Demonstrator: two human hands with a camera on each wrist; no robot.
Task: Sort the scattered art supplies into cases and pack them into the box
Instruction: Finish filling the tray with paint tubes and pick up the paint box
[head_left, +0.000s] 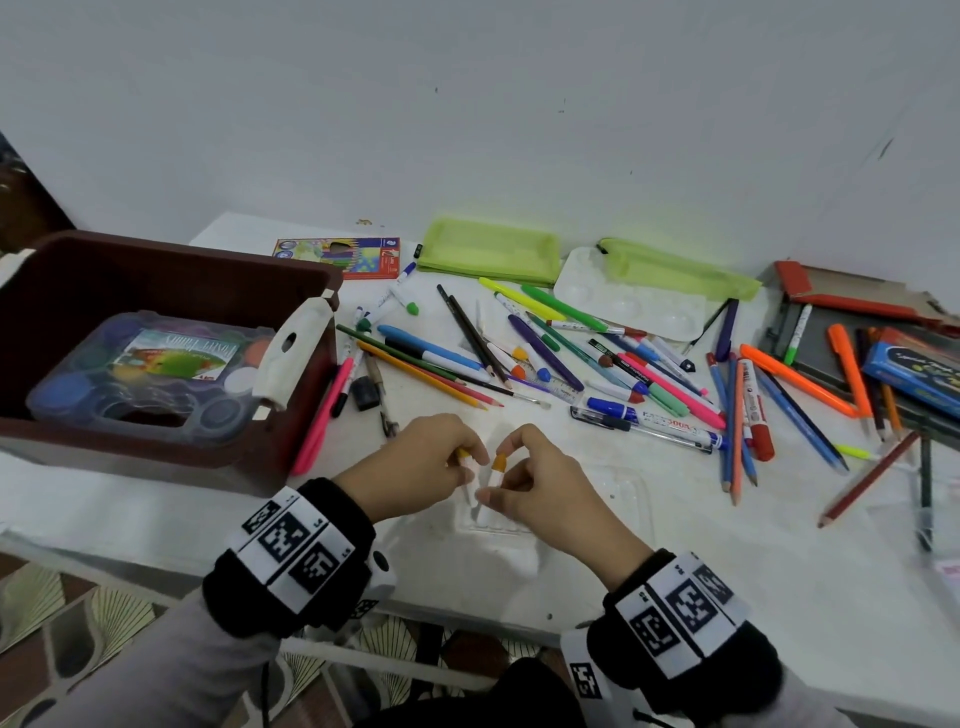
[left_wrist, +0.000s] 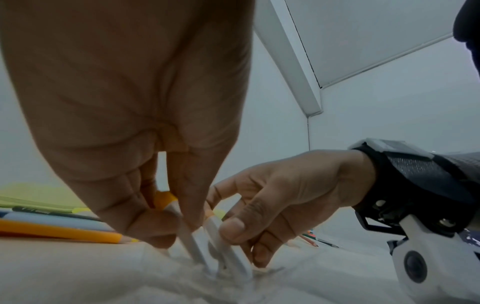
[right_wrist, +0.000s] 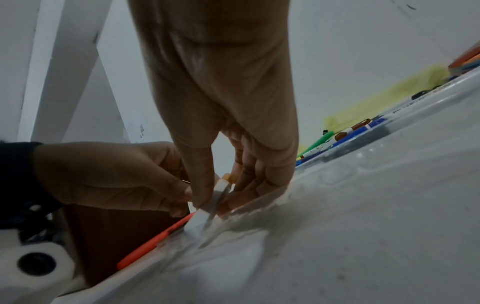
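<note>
Near the surface's front edge, left hand (head_left: 415, 457) pinches a yellow-capped white marker (left_wrist: 182, 222); right hand (head_left: 540, 483) pinches an orange-capped white marker (head_left: 493, 478) over a clear plastic tray (head_left: 613, 493). Light, stiff, slippery barrels; grip mid-barrel.

Each wrist wears a thick black band (head_left: 291, 558) carrying white panels printed with square black-and-white marker codes. A white plastic camera housing (left_wrist: 426, 265) with a round dark lens hangs under the right band on a black bracket, seemingly screwed on. The sleeves (head_left: 156, 670) are pale grey.
</note>
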